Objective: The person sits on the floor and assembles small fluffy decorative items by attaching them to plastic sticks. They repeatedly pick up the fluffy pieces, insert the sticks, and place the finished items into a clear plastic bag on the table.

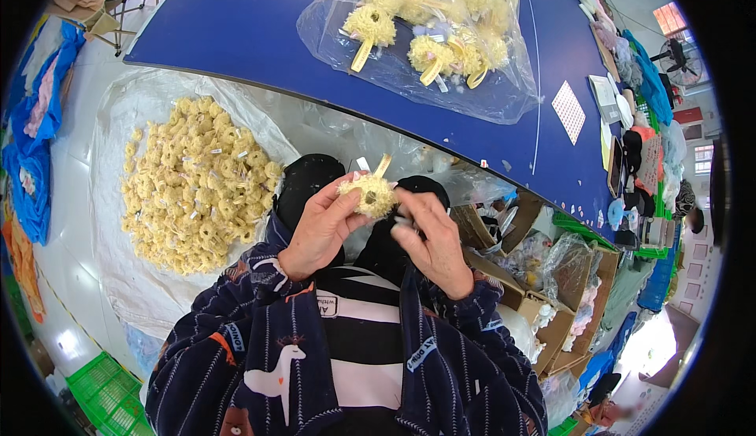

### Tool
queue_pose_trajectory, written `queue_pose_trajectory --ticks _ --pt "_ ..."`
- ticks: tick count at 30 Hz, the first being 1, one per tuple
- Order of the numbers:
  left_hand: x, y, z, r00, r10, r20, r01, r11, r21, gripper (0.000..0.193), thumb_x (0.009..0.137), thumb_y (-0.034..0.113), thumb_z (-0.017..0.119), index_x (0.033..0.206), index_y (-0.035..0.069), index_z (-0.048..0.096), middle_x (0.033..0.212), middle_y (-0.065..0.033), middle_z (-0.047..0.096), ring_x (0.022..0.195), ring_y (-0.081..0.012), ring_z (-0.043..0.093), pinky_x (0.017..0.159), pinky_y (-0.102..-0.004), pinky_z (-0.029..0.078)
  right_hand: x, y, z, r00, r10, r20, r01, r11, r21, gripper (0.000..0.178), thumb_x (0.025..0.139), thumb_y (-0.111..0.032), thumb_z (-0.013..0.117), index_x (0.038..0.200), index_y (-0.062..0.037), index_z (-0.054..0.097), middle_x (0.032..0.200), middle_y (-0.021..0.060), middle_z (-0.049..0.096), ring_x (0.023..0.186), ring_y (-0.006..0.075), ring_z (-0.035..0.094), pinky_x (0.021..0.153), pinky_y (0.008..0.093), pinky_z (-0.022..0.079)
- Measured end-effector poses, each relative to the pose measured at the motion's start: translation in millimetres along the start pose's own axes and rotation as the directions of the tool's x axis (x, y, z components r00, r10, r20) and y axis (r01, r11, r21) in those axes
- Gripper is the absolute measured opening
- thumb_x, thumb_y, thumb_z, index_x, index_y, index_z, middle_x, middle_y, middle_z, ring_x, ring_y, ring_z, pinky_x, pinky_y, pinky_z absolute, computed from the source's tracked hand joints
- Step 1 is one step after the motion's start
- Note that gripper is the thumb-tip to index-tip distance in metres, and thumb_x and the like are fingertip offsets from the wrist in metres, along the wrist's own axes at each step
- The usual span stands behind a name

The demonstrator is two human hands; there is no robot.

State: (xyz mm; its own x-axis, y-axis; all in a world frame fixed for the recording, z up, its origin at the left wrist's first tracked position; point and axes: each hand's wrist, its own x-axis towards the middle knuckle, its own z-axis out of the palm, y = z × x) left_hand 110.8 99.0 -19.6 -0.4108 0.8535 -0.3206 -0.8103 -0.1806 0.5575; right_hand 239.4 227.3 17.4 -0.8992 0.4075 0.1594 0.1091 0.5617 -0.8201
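Over my lap, my left hand (319,227) pinches a small fluffy pale-yellow plush piece (372,195). A yellow ribbon loop (383,166) sticks up from its top, beside a small white tag (362,164). Dark detail shows at its middle. At the piece's right edge is my right hand (438,245), thumb and fingers apart and slightly blurred; whether a fingertip touches the fluff I cannot tell. On the blue table (260,31) ahead lies a clear plastic bag (504,94) with several similar plush pieces (369,25), some with ribbon loops.
A large heap of yellow plush pieces (197,184) lies on a white sheet (118,255) at my left. Cardboard boxes (579,298) with plastic-wrapped items stand at my right. A green crate (106,397) sits lower left. A dotted sheet (568,112) lies on the table's right side.
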Motion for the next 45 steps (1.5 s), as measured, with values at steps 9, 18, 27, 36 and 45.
queue_pose_trajectory --ticks 9,18,27,36,45 --pt "-4 2 0 0.999 0.039 0.019 -0.041 0.997 0.069 0.034 0.095 0.015 0.043 0.127 0.001 0.042 0.116 -0.0087 0.053 0.103 -0.0147 0.054 0.086 -0.0299 0.049 13 3 1 0.959 -0.280 0.054 0.261 0.783 -0.565 0.047 0.070 -0.014 0.069 0.114 -0.0040 0.054 0.090 0.0051 0.055 0.071 0.0188 0.054 0.059 0.0289 0.045" --pt "-6 0 -1 0.999 -0.024 0.033 0.020 0.994 0.109 0.035 0.096 0.015 0.040 0.128 0.001 0.041 0.118 -0.0087 0.052 0.103 -0.0153 0.054 0.084 -0.0294 0.050 10 4 5 0.948 -0.298 0.115 0.312 0.791 -0.527 0.043 0.073 -0.013 0.066 0.114 -0.0046 0.055 0.090 0.0034 0.055 0.070 0.0182 0.052 0.057 0.0282 0.044" --pt "-6 1 2 1.000 -0.009 0.027 0.009 1.000 0.028 0.033 0.095 0.014 0.042 0.125 0.001 0.042 0.117 -0.0093 0.052 0.103 -0.0151 0.054 0.086 -0.0298 0.048 -3 7 13 0.964 0.265 0.011 -0.196 0.687 0.700 0.034 0.079 -0.003 0.061 0.112 0.0023 0.054 0.086 0.0066 0.053 0.074 0.0108 0.051 0.067 0.0213 0.041" --pt "-7 7 -4 0.990 0.112 0.081 -0.113 0.994 0.006 0.033 0.087 0.002 0.046 0.120 0.003 0.042 0.117 -0.0104 0.051 0.108 -0.0196 0.052 0.093 -0.0355 0.044 4 6 -6 0.712 -0.070 0.699 -0.350 0.827 0.440 0.021 0.075 -0.009 0.069 0.094 -0.0015 0.061 0.072 0.0035 0.058 0.066 0.0076 0.053 0.058 0.0234 0.043" --pt "-5 -3 -12 0.983 0.147 0.108 -0.150 0.989 0.018 0.040 0.081 -0.008 0.051 0.119 0.003 0.044 0.112 -0.0063 0.052 0.101 -0.0136 0.052 0.086 -0.0281 0.045 16 -3 21 0.992 0.060 -0.110 -0.039 0.982 0.183 0.020 0.075 -0.004 0.068 0.093 -0.0001 0.059 0.080 0.0072 0.056 0.063 0.0122 0.051 0.054 0.0215 0.040"
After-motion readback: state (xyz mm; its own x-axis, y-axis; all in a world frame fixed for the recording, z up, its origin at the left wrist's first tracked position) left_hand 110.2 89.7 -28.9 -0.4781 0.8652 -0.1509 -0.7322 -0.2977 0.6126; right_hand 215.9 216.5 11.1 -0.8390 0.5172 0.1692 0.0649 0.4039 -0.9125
